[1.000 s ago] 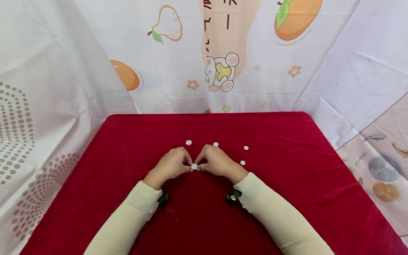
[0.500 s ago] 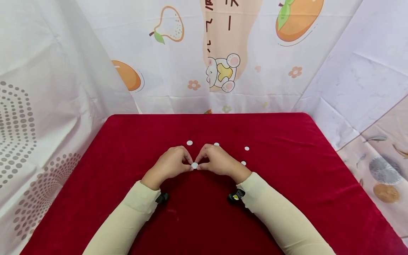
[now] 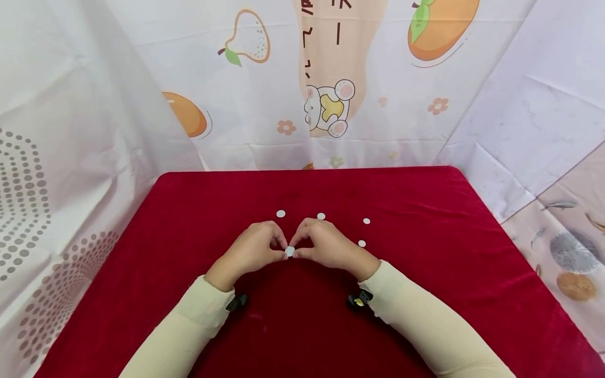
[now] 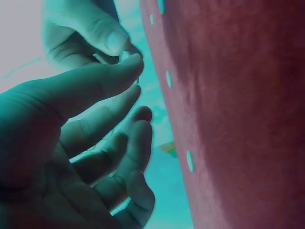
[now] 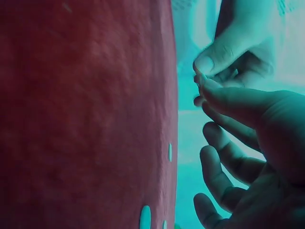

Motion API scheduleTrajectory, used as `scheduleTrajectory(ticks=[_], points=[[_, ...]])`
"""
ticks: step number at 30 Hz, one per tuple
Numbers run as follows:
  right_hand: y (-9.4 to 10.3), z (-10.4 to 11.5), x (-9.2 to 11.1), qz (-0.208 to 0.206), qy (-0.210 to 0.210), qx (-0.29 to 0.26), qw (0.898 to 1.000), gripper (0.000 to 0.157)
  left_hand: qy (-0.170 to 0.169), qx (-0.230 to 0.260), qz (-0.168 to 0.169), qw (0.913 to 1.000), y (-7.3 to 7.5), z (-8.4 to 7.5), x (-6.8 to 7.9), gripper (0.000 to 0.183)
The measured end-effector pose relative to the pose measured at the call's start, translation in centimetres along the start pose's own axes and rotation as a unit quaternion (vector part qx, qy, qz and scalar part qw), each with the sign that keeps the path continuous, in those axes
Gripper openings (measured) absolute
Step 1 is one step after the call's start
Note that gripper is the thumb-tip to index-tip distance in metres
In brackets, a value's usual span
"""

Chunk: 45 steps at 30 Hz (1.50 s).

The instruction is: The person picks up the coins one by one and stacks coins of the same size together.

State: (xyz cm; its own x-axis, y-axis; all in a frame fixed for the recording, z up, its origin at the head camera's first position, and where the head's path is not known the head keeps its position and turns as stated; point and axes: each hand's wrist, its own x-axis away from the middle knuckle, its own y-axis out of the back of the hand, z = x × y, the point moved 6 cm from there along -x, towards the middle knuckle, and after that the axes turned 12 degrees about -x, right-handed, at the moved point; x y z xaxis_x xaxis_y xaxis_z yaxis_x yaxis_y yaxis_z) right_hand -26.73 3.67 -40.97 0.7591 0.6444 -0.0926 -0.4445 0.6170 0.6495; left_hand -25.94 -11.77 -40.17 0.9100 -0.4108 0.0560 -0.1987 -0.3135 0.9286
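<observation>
Between my two hands, in the head view, is a small white disc (image 3: 290,251). My left hand (image 3: 255,249) pinches its left edge between thumb and forefinger. From the other side, my right hand (image 3: 328,247) pinches the right edge the same way. Both wrist views show the disc nearly edge-on and mostly covered by fingertips, held up off the cloth. The other fingers of each hand are loosely bent around nothing. Beyond the hands lie similar flat discs, one at the far left (image 3: 281,213) and another disc (image 3: 321,216) just behind my right hand.
Two more white discs lie to the right, a farther disc (image 3: 366,221) and a nearer disc (image 3: 362,243) close to my right wrist. A red cloth (image 3: 302,325) covers the table. Printed curtains (image 3: 264,115) hang behind and at both sides.
Both hands have come slightly closer to the body with the pinched disc, and the wrists stand a little farther apart. The discs on the cloth stay where they lay.
</observation>
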Motion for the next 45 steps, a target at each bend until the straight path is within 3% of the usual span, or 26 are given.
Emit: scheduleTrajectory(ticks=[6, 12, 17, 24, 35, 45], points=[[-0.3, 0.7, 0.9, -0.017, 0.001, 0.046, 0.999, 0.007, -0.03, -0.001, -0.003, 0.9995, -0.5, -0.1, 0.4, 0.014], [-0.9, -0.9, 1.5, 0.009, -0.042, 0.039, 0.998, 0.007, 0.01, -0.025, 0.045, 0.9986, -1.1, 0.8, 0.8, 0.016], [-1.1, -1.2, 1.6, 0.028, -0.053, 0.023, 0.998, 0.013, 0.025, -0.04, 0.069, 0.9965, -1.4, 1.3, 1.0, 0.015], [-0.1, -1.2, 1.9, 0.034, -0.06, 0.032, 0.997, 0.016, 0.026, -0.066, 0.074, 0.9947, -1.6, 1.1, 1.0, 0.018], [2.5, -2.2, 4.9, 0.061, -0.059, 0.087, 0.993, 0.016, 0.013, -0.125, 0.076, 0.9891, -1.6, 1.1, 1.9, 0.024], [1.8, -1.8, 5.0, 0.062, -0.029, 0.143, 0.987, 0.015, 0.014, -0.095, 0.074, 0.9926, -1.8, 1.1, 1.9, 0.026]])
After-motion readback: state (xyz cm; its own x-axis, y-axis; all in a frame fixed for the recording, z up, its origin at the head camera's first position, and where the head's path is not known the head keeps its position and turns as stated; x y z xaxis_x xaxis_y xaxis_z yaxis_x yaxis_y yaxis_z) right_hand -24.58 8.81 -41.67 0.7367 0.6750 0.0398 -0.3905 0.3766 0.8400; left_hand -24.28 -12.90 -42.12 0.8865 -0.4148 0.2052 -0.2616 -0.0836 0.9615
